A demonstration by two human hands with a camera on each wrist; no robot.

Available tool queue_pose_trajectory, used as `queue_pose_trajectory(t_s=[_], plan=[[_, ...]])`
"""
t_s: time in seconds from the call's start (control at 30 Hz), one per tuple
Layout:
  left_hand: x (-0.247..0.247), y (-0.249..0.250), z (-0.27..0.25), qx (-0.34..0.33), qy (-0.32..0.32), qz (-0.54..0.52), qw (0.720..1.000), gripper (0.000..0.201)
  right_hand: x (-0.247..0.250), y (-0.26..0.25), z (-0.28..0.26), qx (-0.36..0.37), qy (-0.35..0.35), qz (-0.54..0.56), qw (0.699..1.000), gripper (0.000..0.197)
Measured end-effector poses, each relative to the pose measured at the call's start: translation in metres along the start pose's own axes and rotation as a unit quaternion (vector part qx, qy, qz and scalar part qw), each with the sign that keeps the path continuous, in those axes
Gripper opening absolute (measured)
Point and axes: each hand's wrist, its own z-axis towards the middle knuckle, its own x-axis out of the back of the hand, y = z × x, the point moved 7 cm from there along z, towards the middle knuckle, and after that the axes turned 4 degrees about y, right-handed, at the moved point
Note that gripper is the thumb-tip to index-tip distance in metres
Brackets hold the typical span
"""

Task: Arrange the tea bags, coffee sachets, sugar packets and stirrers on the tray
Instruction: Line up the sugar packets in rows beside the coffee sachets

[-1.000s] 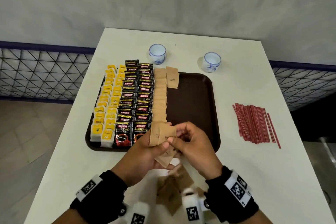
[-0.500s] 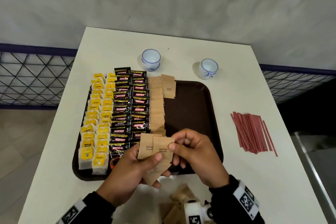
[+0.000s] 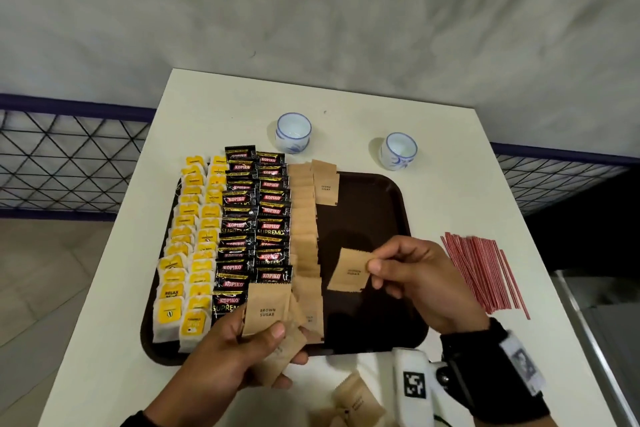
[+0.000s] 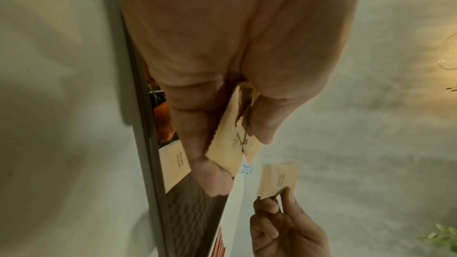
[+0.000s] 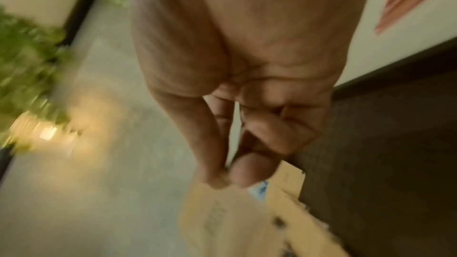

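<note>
A dark brown tray (image 3: 394, 204) holds rows of yellow tea bags (image 3: 194, 243), black coffee sachets (image 3: 256, 218) and a column of brown sugar packets (image 3: 303, 218). My left hand (image 3: 242, 347) grips a small stack of brown sugar packets (image 3: 268, 308) over the tray's near edge; the same stack (image 4: 230, 144) shows in the left wrist view. My right hand (image 3: 415, 281) pinches a single sugar packet (image 3: 349, 270) by its edge above the bare middle of the tray, blurred in the right wrist view (image 5: 217, 212). Red stirrers (image 3: 485, 270) lie on the table right of the tray.
Two small white-and-blue cups (image 3: 293, 132) (image 3: 398, 151) stand behind the tray. More loose sugar packets (image 3: 356, 402) lie on the white table (image 3: 450, 184) near my wrists. A single sugar packet (image 3: 325, 187) lies at the tray's far end beside the column. A metal mesh railing (image 3: 69, 156) runs behind.
My right hand has pulled one sugar packet off the stack and moved it right, over the tray's bare middle. The left hand keeps the rest of the stack.
</note>
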Motion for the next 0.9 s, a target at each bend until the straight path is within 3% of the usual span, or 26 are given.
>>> queue_pose_trajectory(t_s=[0.17,0.3,0.33,0.53,0.67,0.73,0.87,0.9], plan=[[0.008,0.001,-0.009,0.006,-0.007,-0.009,1.000,0.042,0.016,0.008,0.045,-0.034,0.052,-0.022,0.998,0.002],[0.011,-0.005,-0.014,0.027,-0.039,-0.022,0.999,0.092,0.008,0.019,0.093,-0.059,0.060,-0.058,0.995,0.008],[0.012,-0.006,-0.015,0.033,-0.038,-0.027,0.998,0.096,0.005,0.021,0.104,-0.064,0.061,-0.071,0.994,0.008],[0.019,-0.012,-0.013,0.049,-0.034,-0.046,0.997,0.058,-0.004,0.021,0.145,-0.081,0.092,-0.098,0.988,0.010],[0.020,-0.012,-0.014,0.063,-0.050,-0.034,0.996,0.092,-0.009,0.016,0.155,-0.069,0.110,-0.139,0.982,0.008],[0.021,-0.012,-0.013,0.063,-0.041,-0.028,0.997,0.098,-0.012,0.013,0.158,-0.062,0.123,-0.158,0.978,0.006],[0.021,-0.011,-0.009,0.049,-0.022,-0.028,0.998,0.053,-0.018,0.010,0.164,-0.048,0.137,-0.183,0.972,0.015],[0.021,-0.012,-0.009,0.050,-0.018,-0.025,0.998,0.049,-0.019,0.009,0.165,-0.046,0.139,-0.186,0.971,0.019]])
